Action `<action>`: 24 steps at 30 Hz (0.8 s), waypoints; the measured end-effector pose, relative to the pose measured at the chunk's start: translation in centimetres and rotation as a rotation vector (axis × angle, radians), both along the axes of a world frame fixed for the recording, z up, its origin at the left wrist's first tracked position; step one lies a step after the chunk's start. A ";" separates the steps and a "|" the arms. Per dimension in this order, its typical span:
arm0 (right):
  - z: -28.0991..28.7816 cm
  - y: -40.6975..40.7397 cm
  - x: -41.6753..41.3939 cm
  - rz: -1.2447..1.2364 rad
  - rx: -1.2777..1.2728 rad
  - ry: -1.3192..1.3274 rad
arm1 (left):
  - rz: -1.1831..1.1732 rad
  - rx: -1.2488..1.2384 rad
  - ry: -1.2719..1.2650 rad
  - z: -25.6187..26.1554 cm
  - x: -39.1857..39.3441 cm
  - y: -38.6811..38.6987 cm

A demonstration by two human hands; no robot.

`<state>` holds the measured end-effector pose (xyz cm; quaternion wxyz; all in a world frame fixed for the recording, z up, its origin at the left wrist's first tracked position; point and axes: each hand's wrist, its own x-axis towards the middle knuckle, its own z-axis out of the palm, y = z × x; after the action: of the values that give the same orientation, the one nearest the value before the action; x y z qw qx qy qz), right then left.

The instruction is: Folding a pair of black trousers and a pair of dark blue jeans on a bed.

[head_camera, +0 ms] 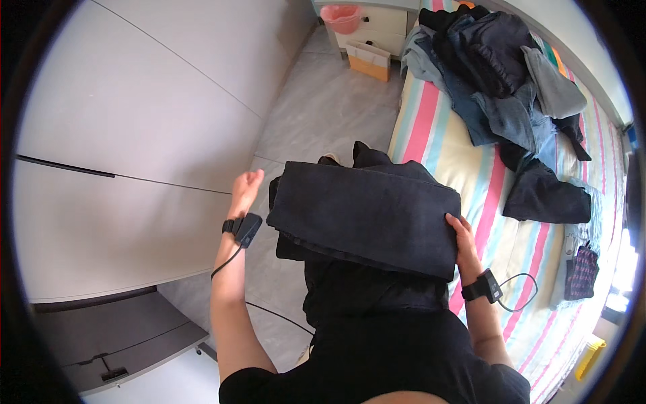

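Observation:
A folded pair of black trousers (363,217) lies across my lap, its layers stacked into a wide rectangle. At the right end of the bundle, my right hand (463,240) grips the edge, thumb on top and fingers underneath. My left hand (246,191) is off the cloth, to the left of the bundle and in front of the wardrobe. Its fingers look curled, and nothing is seen in it. Each wrist wears a strapped black device with a cable. Dark fabric shows under the bundle's left end.
On the right, the striped bed (424,121) bears a heap of jeans and dark clothes (494,60). Folded black trousers (550,194) and a plaid garment (583,272) lie nearer. A white wardrobe (141,111) stands left. A pink-lined bin (342,19) and a paper bag (368,60) are ahead.

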<state>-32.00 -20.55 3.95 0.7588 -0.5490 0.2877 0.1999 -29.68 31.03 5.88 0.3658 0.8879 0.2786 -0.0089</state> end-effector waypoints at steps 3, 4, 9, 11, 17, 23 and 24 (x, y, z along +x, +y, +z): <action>-0.3 -0.6 -0.1 0.005 -0.013 0.017 | -0.200 -0.339 0.119 1.7 -0.7 -4.7; -0.3 -0.7 0.0 0.017 -0.010 0.020 | -0.196 -0.341 0.118 1.8 -0.7 -5.3; 0.2 0.1 -0.1 -0.003 -0.030 0.021 | -0.086 -0.697 0.184 0.9 -0.6 -5.3; 0.3 -0.1 -0.2 -0.020 -0.045 0.030 | -0.049 -0.714 0.184 1.1 -0.7 -5.5; 0.6 -0.3 -0.5 -0.029 0.098 -0.007 | 0.065 -0.879 0.170 0.4 -1.5 -4.4; 0.4 -0.1 -0.5 0.016 0.188 -0.070 | -0.006 -0.944 0.082 0.6 -3.4 -4.6; 0.6 -0.1 -0.5 0.013 0.185 -0.055 | -0.043 -0.767 0.025 0.8 -3.4 -5.1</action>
<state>-32.50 -20.64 4.50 0.8125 -0.4837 0.2437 0.2155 -33.12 25.92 6.64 0.6678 0.6920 0.2409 -0.1308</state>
